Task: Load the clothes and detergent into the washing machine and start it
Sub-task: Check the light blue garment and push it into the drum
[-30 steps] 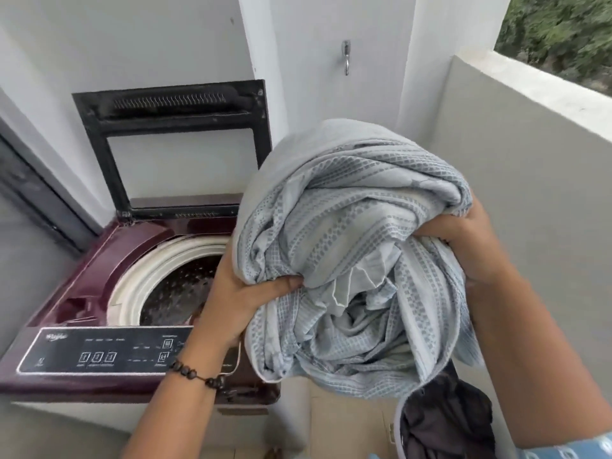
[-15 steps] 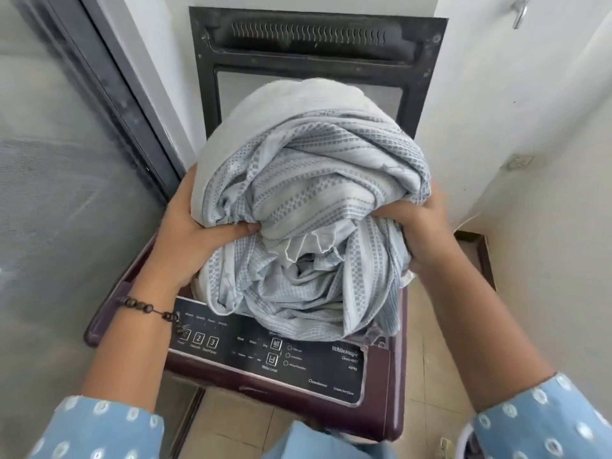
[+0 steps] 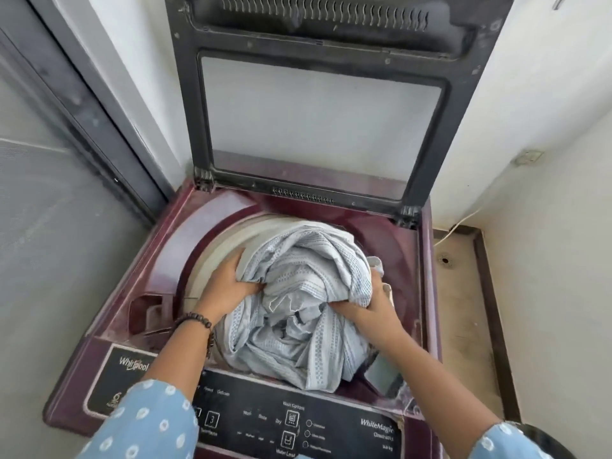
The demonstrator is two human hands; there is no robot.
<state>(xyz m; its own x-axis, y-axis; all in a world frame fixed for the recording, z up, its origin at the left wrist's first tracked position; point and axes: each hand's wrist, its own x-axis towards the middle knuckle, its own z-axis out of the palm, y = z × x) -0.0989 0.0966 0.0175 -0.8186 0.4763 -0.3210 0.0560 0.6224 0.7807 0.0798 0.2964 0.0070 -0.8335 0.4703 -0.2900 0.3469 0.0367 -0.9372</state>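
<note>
A maroon top-loading washing machine (image 3: 425,276) stands in front of me with its dark-framed lid (image 3: 430,134) raised upright. A big bundle of light grey-blue patterned cloth (image 3: 308,309) sits in the mouth of the white drum rim (image 3: 212,253), filling most of the opening. My left hand (image 3: 225,286) grips the bundle's left side. My right hand (image 3: 371,309) grips its right side. The black control panel (image 3: 298,422) runs along the front edge. A recessed tray (image 3: 149,313) lies left of the drum. No detergent is in view.
A dark-framed sliding door (image 3: 82,127) with mesh is close on the left. White walls enclose the back and right. A tiled floor strip (image 3: 463,309) with a drain and a white cable runs along the right. A dark round object (image 3: 543,442) shows at the bottom right.
Both hands have lowered the cloth bundle from chest height above the control panel down into the drum opening. The view now looks down onto the machine.
</note>
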